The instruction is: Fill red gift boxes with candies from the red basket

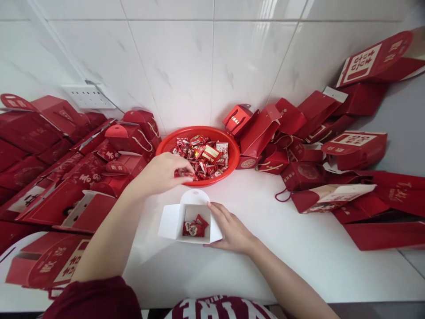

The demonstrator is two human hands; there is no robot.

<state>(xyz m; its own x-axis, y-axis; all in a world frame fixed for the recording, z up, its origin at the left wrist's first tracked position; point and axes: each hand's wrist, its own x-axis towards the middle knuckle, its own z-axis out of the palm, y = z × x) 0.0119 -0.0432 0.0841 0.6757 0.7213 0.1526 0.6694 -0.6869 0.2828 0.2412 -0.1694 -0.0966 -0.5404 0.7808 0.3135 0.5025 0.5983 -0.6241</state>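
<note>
One open box, candies inside, right hand grasping its side; one basket of sweets, left hand at the rim, grip unclear.

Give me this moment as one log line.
left hand: at red plastic basket of wrapped candies | right hand: holding open gift box | inside box: red-wrapped sweets

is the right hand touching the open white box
Touching: in the head view, the right hand holds the open white box at its right side, fingers against its edge.
</note>
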